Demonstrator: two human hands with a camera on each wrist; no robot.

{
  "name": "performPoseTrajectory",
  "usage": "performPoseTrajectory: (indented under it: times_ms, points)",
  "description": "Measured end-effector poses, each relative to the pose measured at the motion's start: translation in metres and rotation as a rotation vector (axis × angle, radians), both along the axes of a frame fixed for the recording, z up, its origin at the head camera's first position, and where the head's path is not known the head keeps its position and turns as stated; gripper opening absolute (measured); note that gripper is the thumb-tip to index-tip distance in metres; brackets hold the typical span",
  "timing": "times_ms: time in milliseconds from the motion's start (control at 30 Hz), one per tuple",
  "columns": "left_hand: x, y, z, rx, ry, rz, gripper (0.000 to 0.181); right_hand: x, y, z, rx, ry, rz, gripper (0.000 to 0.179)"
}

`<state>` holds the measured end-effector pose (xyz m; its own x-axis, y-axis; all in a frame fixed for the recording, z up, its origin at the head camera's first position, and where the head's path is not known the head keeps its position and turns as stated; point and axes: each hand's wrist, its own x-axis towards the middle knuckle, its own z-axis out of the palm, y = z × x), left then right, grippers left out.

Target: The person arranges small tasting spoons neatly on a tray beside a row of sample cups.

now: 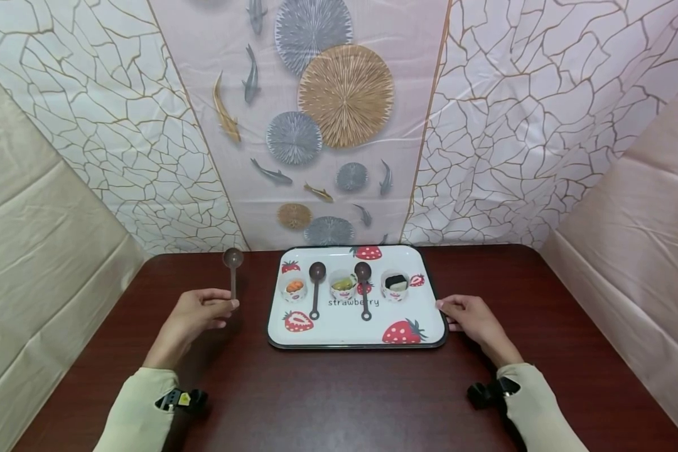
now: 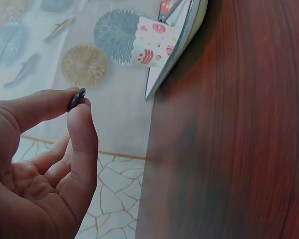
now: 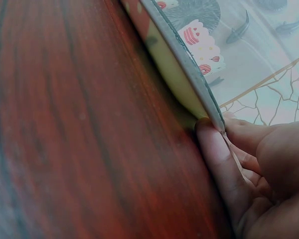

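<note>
Left of the tray, my left hand (image 1: 199,314) pinches a dark measuring spoon (image 1: 233,276) by its handle end, bowl up, off the table. In the left wrist view only the spoon's handle tip (image 2: 76,99) shows between thumb and finger. My right hand (image 1: 471,320) grips the right rim of the white strawberry-print tray (image 1: 339,336), thumb above and fingers beneath, as the right wrist view shows on the tray edge (image 3: 182,74). Two more dark spoons, one left (image 1: 315,292) and one right (image 1: 365,292), lie on the tray between the small cups.
Three patterned paper cups stand on the tray: a left cup (image 1: 294,289) with orange food, a middle cup (image 1: 343,287) with green, a right cup (image 1: 395,287) with black-and-white pieces. Below is the dark red wooden table (image 1: 339,402); a patterned cloth (image 1: 328,188) hangs behind.
</note>
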<state>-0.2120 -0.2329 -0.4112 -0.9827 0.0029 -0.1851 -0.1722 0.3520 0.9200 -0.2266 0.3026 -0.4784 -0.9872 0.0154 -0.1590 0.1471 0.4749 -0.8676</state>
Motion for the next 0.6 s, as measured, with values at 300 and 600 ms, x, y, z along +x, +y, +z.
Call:
performPoseTrajectory:
  times_ms: [300, 600]
  points:
    - [0.001, 0.013, 0.003, -0.023, 0.011, 0.005, 0.039, -0.001, 0.0, -0.001, 0.005, -0.011, -0.008, 0.039]
    - [0.003, 0.027, 0.012, -0.006, 0.038, -0.004, 0.04, -0.001, 0.001, -0.002, -0.004, -0.007, -0.008, 0.04]
